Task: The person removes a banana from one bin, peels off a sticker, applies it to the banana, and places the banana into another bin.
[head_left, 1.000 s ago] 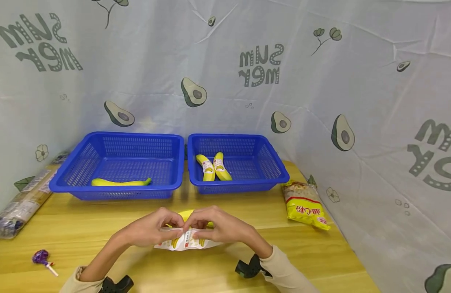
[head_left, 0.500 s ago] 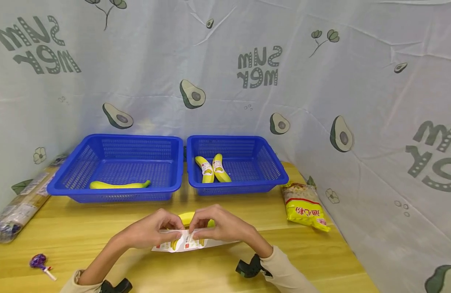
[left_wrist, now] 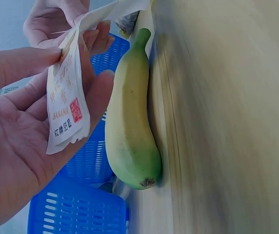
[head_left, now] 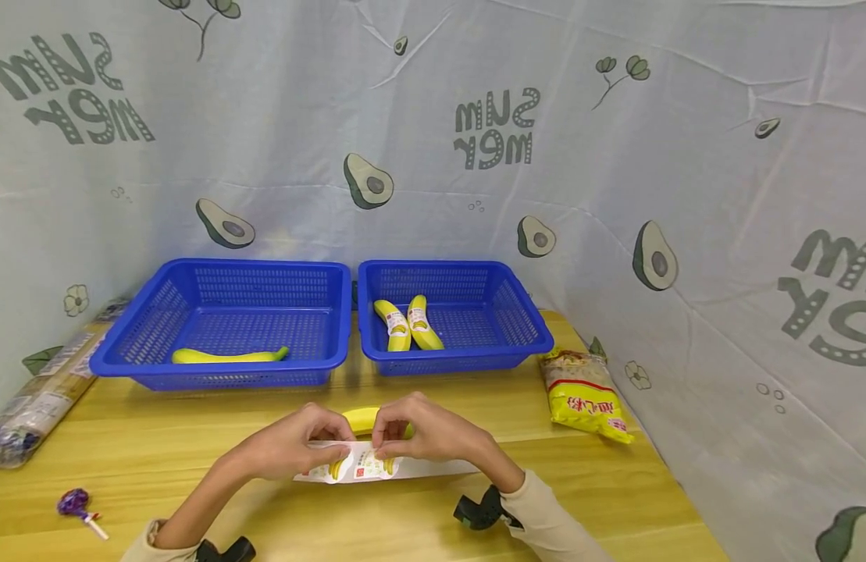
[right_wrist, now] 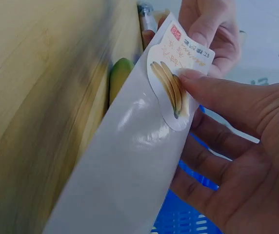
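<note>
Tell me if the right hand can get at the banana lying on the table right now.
Probably not yet: the right hand is close to the banana, but it pinches the sticker strip, so it looks occupied until it lets go.

On the near side of the banana (head_left: 360, 422), the right hand (head_left: 433, 433) has its fingertips slightly farther right — a second ago they met those of the left hand (head_left: 288, 445) in front of the banana's middle, and now a gap parts them. More of the banana's yellow side shows through that gap. The label strip (head_left: 440, 468), kinked earlier where the hands met, runs nearly straight along the banana's near side — its plain white length now reaches farther past the banana's right end, toward the right wrist.
</note>
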A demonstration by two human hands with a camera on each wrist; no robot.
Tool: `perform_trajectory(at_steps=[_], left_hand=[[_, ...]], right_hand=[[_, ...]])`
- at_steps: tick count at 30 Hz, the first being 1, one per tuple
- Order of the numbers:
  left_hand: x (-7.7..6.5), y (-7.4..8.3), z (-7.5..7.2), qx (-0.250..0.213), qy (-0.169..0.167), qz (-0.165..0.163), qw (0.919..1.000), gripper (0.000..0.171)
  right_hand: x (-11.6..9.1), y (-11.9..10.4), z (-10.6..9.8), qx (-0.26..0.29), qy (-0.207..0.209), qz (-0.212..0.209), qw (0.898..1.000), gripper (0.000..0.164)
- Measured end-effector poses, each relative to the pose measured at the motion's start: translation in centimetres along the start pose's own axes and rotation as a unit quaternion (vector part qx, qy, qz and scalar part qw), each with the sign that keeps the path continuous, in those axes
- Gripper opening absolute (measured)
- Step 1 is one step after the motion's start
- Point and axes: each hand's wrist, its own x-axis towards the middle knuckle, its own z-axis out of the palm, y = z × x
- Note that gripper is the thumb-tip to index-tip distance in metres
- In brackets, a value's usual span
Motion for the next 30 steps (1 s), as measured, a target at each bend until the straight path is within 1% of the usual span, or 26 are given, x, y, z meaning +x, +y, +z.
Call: perform_trajectory(at_steps=[6, 11, 16, 20, 26, 30], left_hand=[[0.0, 0.0, 0.1, 0.015, 0.014, -0.013, 0.9997, 0.01], [0.1, 0.1, 0.3, 0.022, 0.02, -0.024, 0.9993, 0.008], [0.2, 0.3, 0.4, 0.041, 0.027, -0.032, 0.9983, 0.009], [0.2, 0.4, 0.6, 0.07, 0.032, -0.041, 0.9962, 0.01], [0.2, 0.4, 0.9, 0.093, 0.03, -0.044, 0.9943, 0.012], [0.2, 0.1, 1.1, 0.104, 0.018, -0.042, 0.9935, 0.014]], right_hand=[[-0.2, 0.1, -0.4, -0.007, 0.001, 0.019, 1.0, 0.006], [-0.3, 0.2, -0.7, -0.009, 0.001, 0.024, 1.0, 0.005], [-0.2, 0.4, -0.8, -0.016, 0.008, 0.016, 1.0, 0.006], [-0.1, 0.4, -0.8, -0.018, 0.007, 0.003, 1.0, 0.006], [-0.2, 0.4, -0.6, -0.016, 0.008, -0.002, 1.0, 0.007], [-0.3, 0.4, -0.6, -0.01, 0.015, -0.001, 1.0, 0.007]])
